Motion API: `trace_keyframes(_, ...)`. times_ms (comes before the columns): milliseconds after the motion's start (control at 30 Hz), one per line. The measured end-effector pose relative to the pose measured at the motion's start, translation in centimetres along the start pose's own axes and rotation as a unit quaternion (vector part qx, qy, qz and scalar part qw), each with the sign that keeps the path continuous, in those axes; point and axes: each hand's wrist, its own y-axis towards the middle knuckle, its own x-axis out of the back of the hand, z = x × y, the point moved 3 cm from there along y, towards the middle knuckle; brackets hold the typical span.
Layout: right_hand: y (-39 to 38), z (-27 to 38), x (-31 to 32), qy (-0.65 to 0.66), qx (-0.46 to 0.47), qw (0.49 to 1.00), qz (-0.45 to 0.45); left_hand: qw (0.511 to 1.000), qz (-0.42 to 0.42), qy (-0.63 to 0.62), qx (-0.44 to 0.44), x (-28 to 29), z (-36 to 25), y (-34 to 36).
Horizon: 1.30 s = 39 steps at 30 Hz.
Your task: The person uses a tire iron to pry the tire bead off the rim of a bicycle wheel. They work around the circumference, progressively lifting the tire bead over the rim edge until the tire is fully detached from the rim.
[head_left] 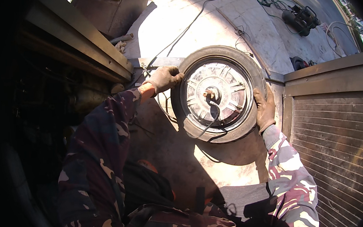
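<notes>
Wheel (226, 97) front and centre, face turned up, set between a metal frame (86, 38) at left and a ribbed metal panel (336, 133) at right. Visible at close range: a silver hub (196, 82) ringed by a dark tyre (217, 52), with a brass-coloured axle end (208, 94) and a dark cable (219, 110) looping from it down across the lower rim. At upper left, the left hand (165, 78), gloved, fingers curled, tips set against the tyre's edge; far side hidden, so cannot tell whether pinching the rubber or only pressing on it. At right, the right hand (265, 109), also gloved, clasping the tyre, thumb on the sidewall, fingers lying along the tread. Resting on something or lifted clear: cannot tell. Step in hand, by the look of it: steadying and positioning the wheel, with hub and axle end untouched by either hand. Called for next, in all likelihood: an even two-handed hold, the loose cable kept out from under the tyre, and care near the metal bar (155, 62) just behind the upper edge. In the background, a dark compressor-like machine (299, 21) near tangled cables, and a thin rod (243, 41) slanting past the tyre's upper right.
</notes>
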Motion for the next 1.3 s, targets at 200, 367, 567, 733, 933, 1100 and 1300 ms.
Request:
trace_keyframes(200, 0.2, -0.3, 0.2, 0.020, 0.006, 1.000, 0.012, 0.998, 0.007, 0.059, -0.026, 1.1, 1.5, 0.8)
trace_keyframes(367, 0.1, -1.1, 1.2, 0.005, -0.003, 1.000, 0.006, 0.994, -0.057, 0.047, 0.076, 4.1, 5.6, 2.5)
trace_keyframes(567, -0.2, -1.9, 2.4, -0.019, -0.001, 0.999, -0.027, 0.965, -0.028, 0.261, -0.003, 2.3, 6.6, 4.4)
trace_keyframes(733, -0.8, -2.5, 3.4, -0.015, 0.025, 0.999, -0.045, 0.912, 0.041, 0.408, 0.015, 1.1, 5.5, 5.0)
trace_keyframes(933, -0.6, -2.9, 3.7, -0.032, 0.033, 0.998, -0.041, 0.926, -0.004, 0.376, 0.033, 1.2, 6.6, 5.8)
trace_keyframes(1100, -0.5, -2.4, 2.6, -0.008, 0.034, 0.999, -0.021, 0.933, 0.000, 0.358, 0.041, 1.1, 7.3, 6.6)
trace_keyframes(1300, 0.0, -2.0, 1.9, 0.044, 0.003, 0.998, -0.035, 0.941, -0.003, 0.334, 0.050, 1.4, 6.3, 6.2)
